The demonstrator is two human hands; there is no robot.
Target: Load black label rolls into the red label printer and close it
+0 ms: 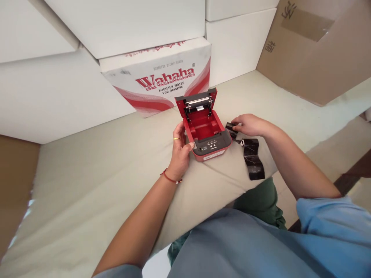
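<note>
A small red and black portable printer (213, 144) sits on the cloth with its lid (197, 103) raised and its red paper bay bare. My left hand (181, 148) grips its left side, the thumb on the front corner and the fingers along the wall. Just right of the printer, my right hand (247, 124) has its fingers closed on a dark, glossy black piece (232, 130), whose exact kind I cannot make out. A wavy black strip (254, 159) with creases lies below that hand, near the cloth's front edge. A small white bit shows at the strip's upper end.
A Wahaha water carton (165, 83) stands behind the printer, against stacked white boxes (130, 27). A big brown cardboard box (313, 50) is at the back right. Pale cloth (101, 173) covers the surface, its edge close to my body.
</note>
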